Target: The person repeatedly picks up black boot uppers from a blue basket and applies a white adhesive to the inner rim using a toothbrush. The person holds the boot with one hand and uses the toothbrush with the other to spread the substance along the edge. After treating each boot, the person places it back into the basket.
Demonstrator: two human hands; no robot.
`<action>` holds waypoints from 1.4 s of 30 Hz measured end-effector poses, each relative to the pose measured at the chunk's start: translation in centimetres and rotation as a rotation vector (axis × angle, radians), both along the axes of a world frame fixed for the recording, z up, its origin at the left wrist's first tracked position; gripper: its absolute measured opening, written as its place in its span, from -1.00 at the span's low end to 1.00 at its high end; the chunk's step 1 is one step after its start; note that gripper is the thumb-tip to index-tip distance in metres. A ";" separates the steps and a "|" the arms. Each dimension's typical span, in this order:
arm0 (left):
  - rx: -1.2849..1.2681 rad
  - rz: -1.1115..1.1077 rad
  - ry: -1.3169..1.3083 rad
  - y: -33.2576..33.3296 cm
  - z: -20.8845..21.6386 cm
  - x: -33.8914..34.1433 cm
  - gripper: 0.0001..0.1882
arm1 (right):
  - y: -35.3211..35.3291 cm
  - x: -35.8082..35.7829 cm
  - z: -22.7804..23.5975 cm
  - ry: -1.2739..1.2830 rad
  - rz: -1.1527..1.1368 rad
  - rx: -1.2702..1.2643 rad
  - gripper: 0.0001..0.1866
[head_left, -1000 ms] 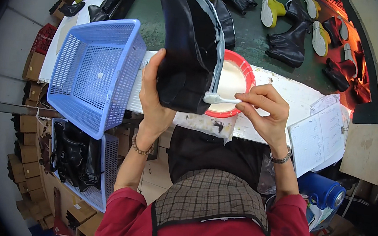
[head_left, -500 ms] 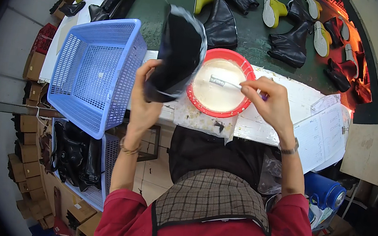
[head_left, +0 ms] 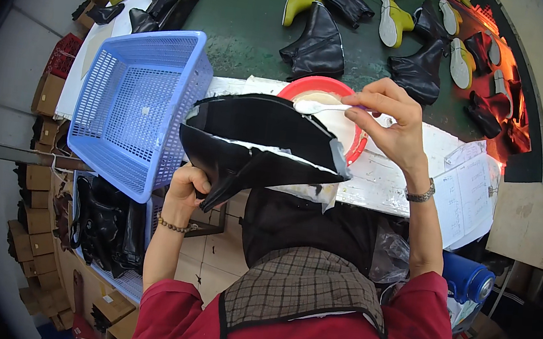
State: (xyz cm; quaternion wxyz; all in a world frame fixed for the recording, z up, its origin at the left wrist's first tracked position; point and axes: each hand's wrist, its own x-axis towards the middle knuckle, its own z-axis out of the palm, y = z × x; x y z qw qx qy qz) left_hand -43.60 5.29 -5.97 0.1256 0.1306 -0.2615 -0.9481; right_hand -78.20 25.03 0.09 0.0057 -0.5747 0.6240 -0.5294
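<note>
Holds the black boot upper [head_left: 253, 157] swung crosswise now, running left to right instead of near to far, with the white-coated edge [head_left: 338, 156] brought round to the right end. Grips with the left hand [head_left: 188, 183] drawn nearer and farther left, at the near left end. Brings the right hand [head_left: 391, 119] farther off, shifting the white brush [head_left: 312, 106] to just beside the boot's far edge, contact unclear. Covers much of the red bowl [head_left: 321, 83], fully visible half a second ago.
</note>
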 end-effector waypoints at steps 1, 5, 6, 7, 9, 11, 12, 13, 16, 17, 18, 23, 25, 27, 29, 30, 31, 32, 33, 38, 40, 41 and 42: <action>0.054 -0.021 0.104 0.2 0.5 -0.5 -0.30 | 0.0 -0.1 0.1 0.059 -0.018 0.006 -0.82; 0.068 -0.032 0.229 -0.3 2.2 -0.8 -0.32 | 2.3 -0.7 -0.4 0.156 -0.070 0.078 -0.82; 0.062 0.032 0.146 0.1 2.5 -0.8 -0.33 | 2.9 -0.6 -0.8 0.182 -0.078 0.095 -0.81; 0.055 0.094 0.062 0.8 2.7 -0.8 -0.33 | 3.0 -0.4 -1.1 0.137 -0.084 0.097 -0.83; -0.009 0.032 -0.004 0.7 2.2 -0.7 -0.34 | 2.1 -0.5 -0.9 0.142 -0.064 0.065 -0.84; -0.128 -0.216 0.038 -0.9 0.9 -0.3 -0.37 | 1.0 -0.4 -0.2 0.143 -0.029 0.070 -0.86; -0.159 -0.217 -0.047 -0.7 1.1 -0.5 -0.38 | 0.5 -0.4 0.2 0.143 -0.011 0.062 -0.85; -0.190 -0.217 -0.133 -0.3 1.5 -0.7 -0.39 | 0.0 -0.4 0.6 0.143 0.009 0.054 -0.85; -0.247 -0.231 -0.360 0.8 2.8 -1.7 -0.41 | -1.4 -0.9 0.9 0.174 0.071 0.036 -0.86; -0.235 -0.248 -0.374 1.2 3.1 -2.2 -0.43 | -1.6 -0.9 1.1 0.187 0.085 0.044 -0.87; -0.226 -0.266 -0.389 1.3 3.4 -2.7 -0.44 | -1.9 -0.9 1.4 0.199 0.097 0.051 -0.87; -0.264 -0.268 -0.442 2.0 4.7 -3.9 -0.18 | -1.5 -1.0 2.4 0.192 0.122 0.082 -0.87; -0.291 -0.350 -0.464 2.3 4.7 -4.6 -0.20 | -1.8 -0.8 2.8 0.239 0.148 0.125 -0.86; -0.331 -0.439 -0.472 2.4 4.4 -5.0 -0.21 | -2.3 -0.8 2.9 0.281 0.171 0.153 -0.84; -0.281 -0.451 -0.490 3.2 4.2 -5.3 -0.22 | -3.0 -0.8 2.7 0.317 0.194 0.163 -0.81; -0.256 -0.455 -0.501 3.4 4.1 -5.4 -0.23 | -3.4 -0.8 2.7 0.320 0.196 0.121 -0.81; -0.170 -0.500 -0.449 2.8 3.2 -5.2 -0.25 | -3.8 -0.8 2.7 0.323 0.200 0.079 -0.80; -0.165 -0.488 -0.451 2.8 3.2 -5.0 -0.26 | -4.0 -0.8 2.7 0.327 0.204 0.037 -0.79; -0.160 -0.473 -0.453 2.9 3.2 -4.8 -0.28 | -4.0 -0.8 2.7 0.326 0.213 0.042 -0.81; -0.197 -0.453 -0.384 1.9 2.9 -3.5 -0.40 | -2.6 -2.3 2.4 0.319 0.206 0.093 -0.85; -0.210 -0.460 -0.378 1.7 3.0 -3.6 -0.45 | -2.2 -1.9 2.6 0.300 0.171 0.117 -0.83; -0.204 -0.453 -0.380 1.8 2.9 -3.6 -0.46 | -2.3 -1.3 2.8 0.295 0.158 0.108 -0.82; -0.200 -0.450 -0.380 1.7 2.9 -3.7 -0.46 | -2.4 -0.6 3.1 0.290 0.140 0.099 -0.82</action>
